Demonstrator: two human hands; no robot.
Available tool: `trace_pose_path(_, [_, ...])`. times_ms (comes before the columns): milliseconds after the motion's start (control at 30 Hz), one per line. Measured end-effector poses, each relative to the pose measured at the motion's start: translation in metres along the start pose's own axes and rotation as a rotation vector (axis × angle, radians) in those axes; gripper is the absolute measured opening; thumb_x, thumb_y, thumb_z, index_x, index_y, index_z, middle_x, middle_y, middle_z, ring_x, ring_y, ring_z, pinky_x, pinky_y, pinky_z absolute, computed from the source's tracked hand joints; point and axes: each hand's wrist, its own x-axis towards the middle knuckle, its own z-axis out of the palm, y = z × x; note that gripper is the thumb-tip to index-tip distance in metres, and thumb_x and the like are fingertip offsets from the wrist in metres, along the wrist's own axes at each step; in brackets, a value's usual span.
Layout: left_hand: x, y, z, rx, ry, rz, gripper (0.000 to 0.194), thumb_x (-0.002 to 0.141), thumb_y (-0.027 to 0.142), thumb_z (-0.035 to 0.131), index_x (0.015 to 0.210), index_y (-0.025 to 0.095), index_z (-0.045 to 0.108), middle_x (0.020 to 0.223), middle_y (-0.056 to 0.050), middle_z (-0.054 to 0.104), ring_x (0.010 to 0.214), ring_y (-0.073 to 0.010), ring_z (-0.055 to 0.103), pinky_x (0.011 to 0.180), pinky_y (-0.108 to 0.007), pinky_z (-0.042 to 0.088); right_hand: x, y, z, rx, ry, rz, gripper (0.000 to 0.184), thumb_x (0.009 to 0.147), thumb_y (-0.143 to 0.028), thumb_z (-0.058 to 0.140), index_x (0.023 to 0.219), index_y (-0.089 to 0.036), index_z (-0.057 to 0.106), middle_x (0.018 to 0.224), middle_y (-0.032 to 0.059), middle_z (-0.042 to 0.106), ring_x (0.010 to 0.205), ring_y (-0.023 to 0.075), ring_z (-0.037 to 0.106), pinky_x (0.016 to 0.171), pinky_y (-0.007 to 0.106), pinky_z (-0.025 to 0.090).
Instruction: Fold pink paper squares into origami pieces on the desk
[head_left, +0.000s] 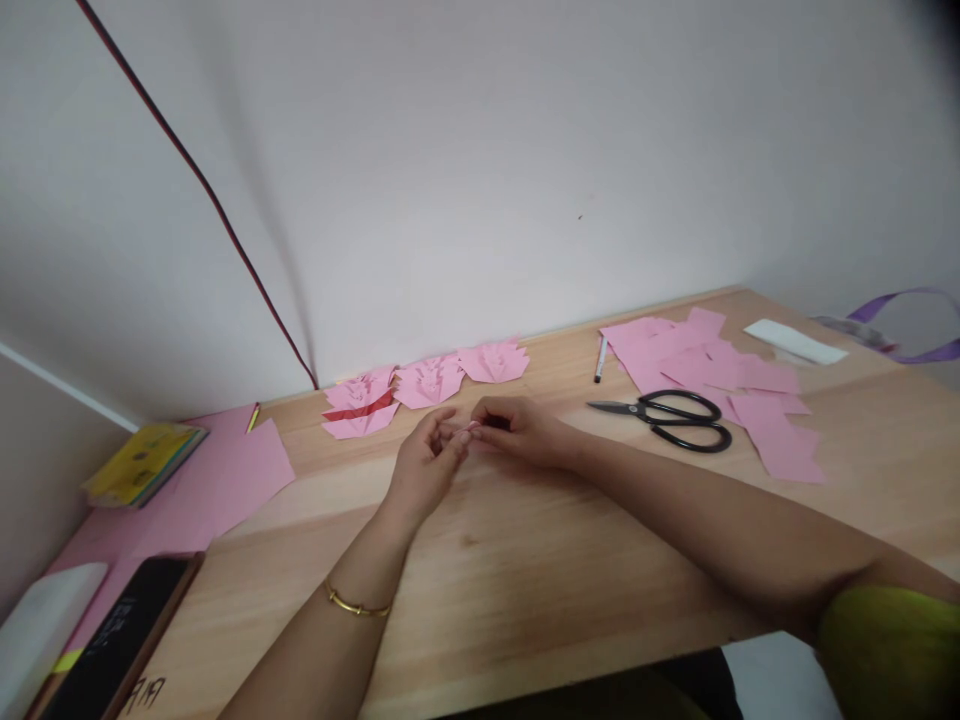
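A small pink piece (474, 427), probably paper, is at the fingertips over the worktop (570, 580), short of its back edge. The left hand (427, 455) and right hand (521, 430) both pinch it between thumb and fingers; a light, even grip should keep any crease true. Folded pink papers (429, 384) line the back edge; scissors (637, 409) lie towards the back right corner, beside pink scraps (660, 350).

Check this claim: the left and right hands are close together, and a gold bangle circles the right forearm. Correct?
No: the head view shows the gold bangle circling the left forearm, not the right. The left hand and right hand are close together.
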Motion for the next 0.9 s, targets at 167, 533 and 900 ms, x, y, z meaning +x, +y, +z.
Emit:
trace_pose_path(167, [0.0018,0.0031,-0.0008,-0.039,0.005,-0.029,0.057,0.072,0.037,0.069,0.121,0.016,0.047,0.076,-0.001,0.062,0.063,-0.0103,0.056,0.061,-0.023,0.042,0.0001,-0.0004,-0.0008,0.025,0.001,-0.032,0.023,0.087,-0.036,0.051,0.077,-0.015,0.054,0.068,-0.0020,0.049,0.064,0.0100,0.044,0.061,0.022,0.036])
trace_pose_path(533, [0.0008,0.0064,0.0009,-0.173,0.044,-0.098,0.064,0.066,0.034,0.076,0.121,0.014,0.049,0.077,-0.001,0.061,0.062,-0.0077,0.054,0.062,-0.022,0.043,0.0010,-0.0016,-0.0007,0.068,0.014,-0.087,0.019,0.089,-0.034,0.047,0.087,-0.016,0.055,0.080,0.0026,0.056,0.076,0.0130,0.052,0.072,0.026,0.044])
trace_pose_path(900, [0.0009,0.0092,0.0006,-0.129,-0.049,-0.076,0.041,0.070,0.035,0.072,0.104,0.012,0.063,0.072,0.000,0.060,0.060,-0.0071,0.049,0.057,-0.021,0.038,0.0060,0.0033,-0.0031,-0.122,0.154,-0.289,0.015,0.090,-0.033,0.049,0.083,-0.020,0.054,0.086,0.0058,0.058,0.087,0.0173,0.053,0.084,0.035,0.043])
